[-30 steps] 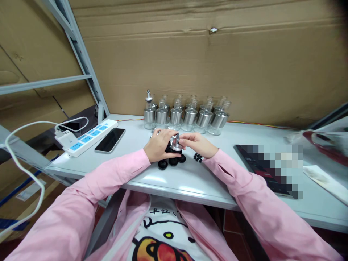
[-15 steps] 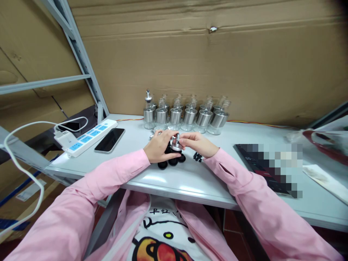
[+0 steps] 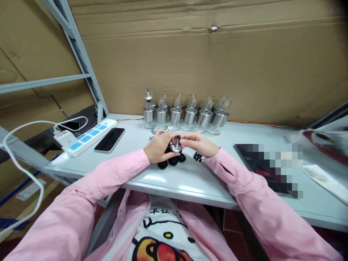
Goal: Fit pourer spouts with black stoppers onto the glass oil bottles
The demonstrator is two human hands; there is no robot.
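Note:
Over the table, my left hand (image 3: pixel 160 148) is closed round a silver pourer spout (image 3: pixel 175 148), its thumb along the lower edge. My right hand (image 3: pixel 199 143) pinches at the dark upright part on top of that spout; whether this is a separate piece I cannot tell. Just below lie several round black stoppers (image 3: pixel 173 161), partly hidden by the left hand. A cluster of small black pieces (image 3: pixel 198 157) sits under my right wrist. More silver parts (image 3: pixel 152 137) show in part behind my left hand.
Rows of glass bottles with steel sleeves (image 3: pixel 190 116) stand at the back; the leftmost bears a pourer (image 3: pixel 148 95). A phone (image 3: pixel 110 140) and power strip (image 3: pixel 91 137) lie left. On the right are a partly blurred dark device (image 3: pixel 258 166) and a plastic bag (image 3: pixel 326 145).
The pourer spout has tipped slightly within my fingers, and its upright part now looks dark where it looked silver. Both hands have stayed in nearly the same place.

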